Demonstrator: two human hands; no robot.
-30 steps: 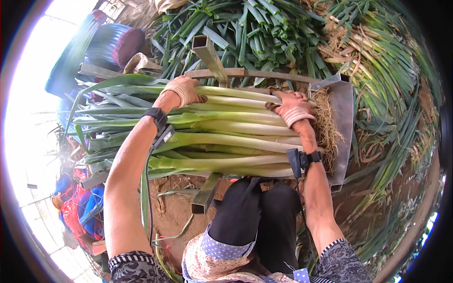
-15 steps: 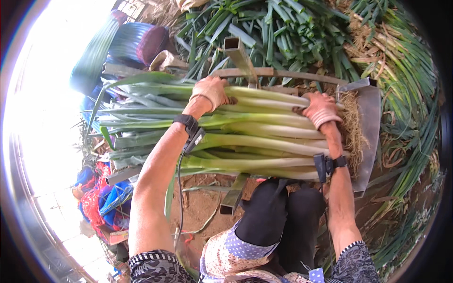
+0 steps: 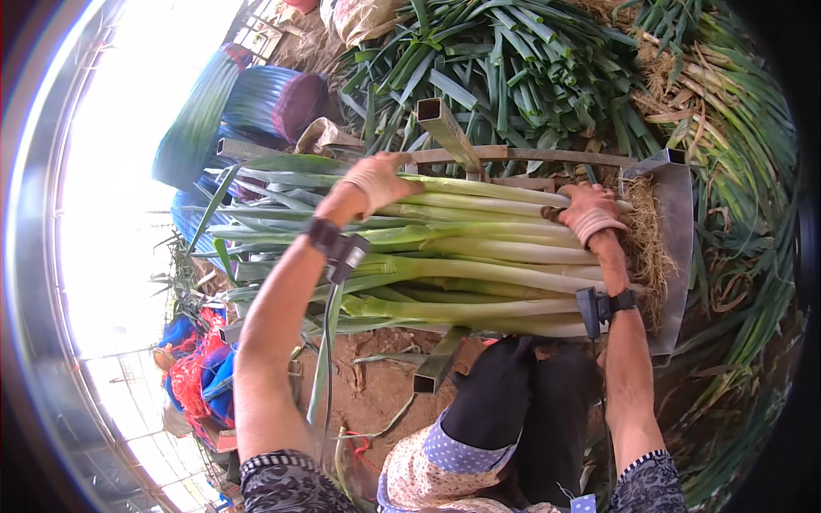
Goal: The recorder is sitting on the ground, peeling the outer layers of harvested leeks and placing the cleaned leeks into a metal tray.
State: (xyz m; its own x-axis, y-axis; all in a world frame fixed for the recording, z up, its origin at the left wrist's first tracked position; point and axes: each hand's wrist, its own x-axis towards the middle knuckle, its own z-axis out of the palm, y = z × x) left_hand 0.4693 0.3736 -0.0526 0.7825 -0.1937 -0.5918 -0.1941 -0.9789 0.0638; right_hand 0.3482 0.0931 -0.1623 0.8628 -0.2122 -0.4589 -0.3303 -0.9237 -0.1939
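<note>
A wide bundle of leeks (image 3: pixel 487 248) lies across a metal rack in front of me, green leaves to the left and white shanks with roots to the right. My left hand (image 3: pixel 374 183), in a pale palm wrap, rests over the far stalks where they turn green; its thumb and fingers are apart and slightly blurred. Near the roots (image 3: pixel 647 231), my right hand (image 3: pixel 590 209) curls its fingers over the far white shanks, gripping them from above. The undersides of both hands are hidden.
The rack's square metal tube (image 3: pixel 449 137) juts up behind the bundle, with a metal end plate (image 3: pixel 676 248) at the roots. More leeks (image 3: pixel 513 68) are heaped beyond, others (image 3: pixel 727 128) at right. Wrapped blue-green bundles (image 3: pixel 272 103) stand at left, near red netting (image 3: pixel 197 368).
My left hand has slid a little left along the leeks, its fingers looser. My right hand keeps its place near the roots. The whole view has shifted slightly.
</note>
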